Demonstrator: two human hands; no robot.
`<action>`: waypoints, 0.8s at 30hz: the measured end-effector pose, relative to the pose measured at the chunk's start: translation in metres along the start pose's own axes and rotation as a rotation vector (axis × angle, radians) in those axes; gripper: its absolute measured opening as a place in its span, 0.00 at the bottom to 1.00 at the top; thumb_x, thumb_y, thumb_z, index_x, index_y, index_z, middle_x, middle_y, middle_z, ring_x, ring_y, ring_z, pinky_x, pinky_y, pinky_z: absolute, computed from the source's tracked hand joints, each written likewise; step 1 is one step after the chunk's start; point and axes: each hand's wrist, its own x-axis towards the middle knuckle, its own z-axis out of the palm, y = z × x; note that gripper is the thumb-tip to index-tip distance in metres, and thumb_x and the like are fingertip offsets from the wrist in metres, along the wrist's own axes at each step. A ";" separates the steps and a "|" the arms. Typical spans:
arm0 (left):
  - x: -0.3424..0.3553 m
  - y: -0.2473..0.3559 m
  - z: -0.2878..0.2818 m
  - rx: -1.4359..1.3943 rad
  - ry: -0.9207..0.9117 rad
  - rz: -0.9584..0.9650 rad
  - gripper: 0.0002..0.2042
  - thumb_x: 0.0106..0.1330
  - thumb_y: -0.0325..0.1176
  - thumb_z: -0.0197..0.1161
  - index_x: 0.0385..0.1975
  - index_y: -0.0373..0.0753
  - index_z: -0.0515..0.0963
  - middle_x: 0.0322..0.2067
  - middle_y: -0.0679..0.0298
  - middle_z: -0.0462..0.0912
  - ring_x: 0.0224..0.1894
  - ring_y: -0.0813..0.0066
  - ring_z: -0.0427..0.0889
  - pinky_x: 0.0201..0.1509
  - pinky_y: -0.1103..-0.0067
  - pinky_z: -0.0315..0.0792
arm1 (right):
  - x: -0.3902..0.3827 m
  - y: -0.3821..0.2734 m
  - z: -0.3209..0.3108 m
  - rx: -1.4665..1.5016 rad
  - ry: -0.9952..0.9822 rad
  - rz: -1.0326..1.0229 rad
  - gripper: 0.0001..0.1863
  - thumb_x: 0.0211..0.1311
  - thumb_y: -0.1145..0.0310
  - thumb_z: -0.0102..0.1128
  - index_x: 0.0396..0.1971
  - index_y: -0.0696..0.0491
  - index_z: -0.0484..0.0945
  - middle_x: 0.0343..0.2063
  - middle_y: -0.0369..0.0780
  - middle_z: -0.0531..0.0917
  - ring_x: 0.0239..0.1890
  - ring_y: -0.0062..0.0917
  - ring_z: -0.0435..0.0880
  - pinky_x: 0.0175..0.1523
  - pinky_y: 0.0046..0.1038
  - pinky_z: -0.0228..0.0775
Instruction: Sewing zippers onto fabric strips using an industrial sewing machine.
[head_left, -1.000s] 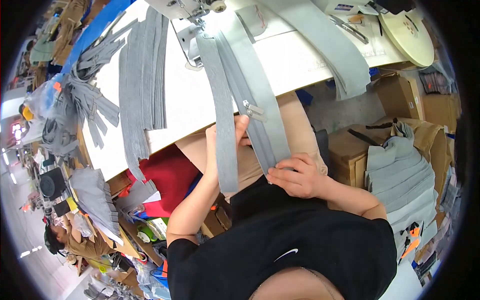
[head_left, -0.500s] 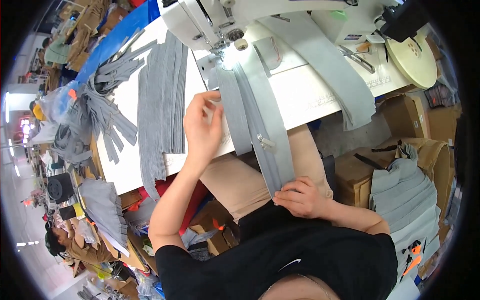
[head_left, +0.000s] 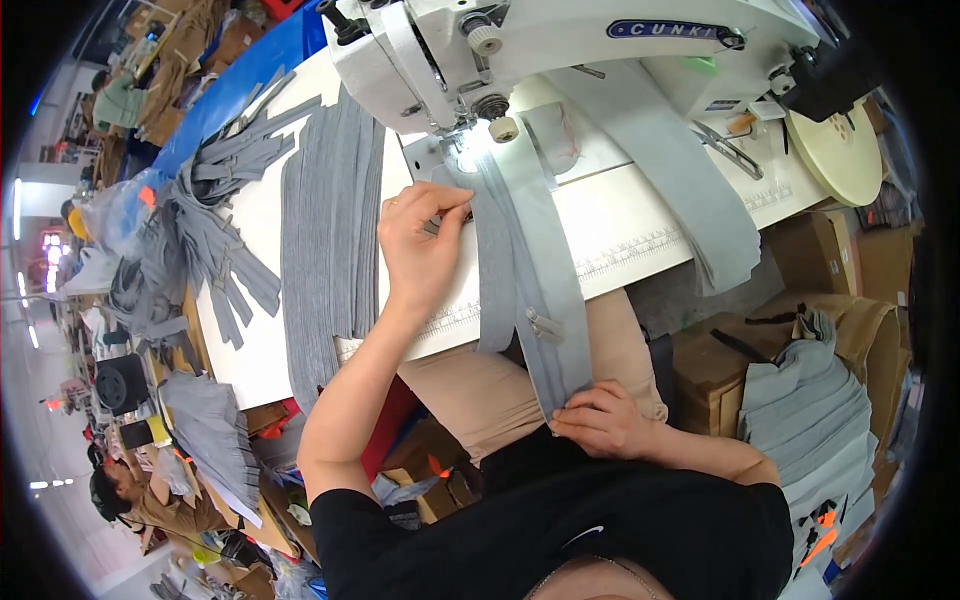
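Note:
A grey zipper tape (head_left: 540,365) with metal pullers (head_left: 544,325) runs down from the sewing machine's lit needle area (head_left: 472,145), between a pale grey-green band (head_left: 547,250) and a darker grey strip (head_left: 492,280). My left hand (head_left: 425,240) is closed in a pinch at that strip's left edge, below the presser foot; what lies under its fingertips is partly hidden. My right hand (head_left: 600,422) grips the lower end of the zipper and band, below the table's front edge.
Stacked grey strips (head_left: 330,230) and loose strips (head_left: 220,210) lie left, another band (head_left: 690,190) right, with tweezers (head_left: 737,152) and a round pale disc (head_left: 840,150). Cardboard boxes (head_left: 720,380) and folded fabric (head_left: 800,420) stand lower right. A co-worker (head_left: 145,500) works at far left.
My left hand has moved up from the strip's lower part to beside the presser foot. The strip's lower end has drawn upward. My right hand still holds the zipper's end. The view has shifted.

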 end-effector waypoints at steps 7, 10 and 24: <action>-0.005 -0.003 0.000 0.025 0.019 -0.024 0.09 0.59 0.18 0.70 0.36 0.38 0.90 0.37 0.63 0.89 0.43 0.69 0.82 0.51 0.76 0.74 | 0.006 0.002 -0.003 0.008 -0.015 0.006 0.13 0.56 0.69 0.74 0.43 0.48 0.89 0.43 0.29 0.88 0.44 0.22 0.84 0.50 0.30 0.72; -0.004 -0.005 0.003 -0.043 0.056 -0.053 0.07 0.57 0.20 0.73 0.34 0.39 0.90 0.35 0.65 0.89 0.40 0.68 0.81 0.48 0.74 0.72 | 0.010 0.002 -0.005 0.007 0.002 -0.007 0.13 0.56 0.69 0.74 0.43 0.48 0.89 0.43 0.29 0.88 0.44 0.22 0.85 0.50 0.30 0.72; -0.006 -0.008 0.008 -0.170 0.080 -0.174 0.08 0.59 0.20 0.75 0.36 0.40 0.91 0.34 0.64 0.90 0.37 0.74 0.80 0.39 0.78 0.74 | 0.046 0.007 -0.012 0.014 0.146 0.070 0.14 0.50 0.73 0.76 0.39 0.48 0.89 0.35 0.28 0.85 0.39 0.24 0.82 0.51 0.32 0.67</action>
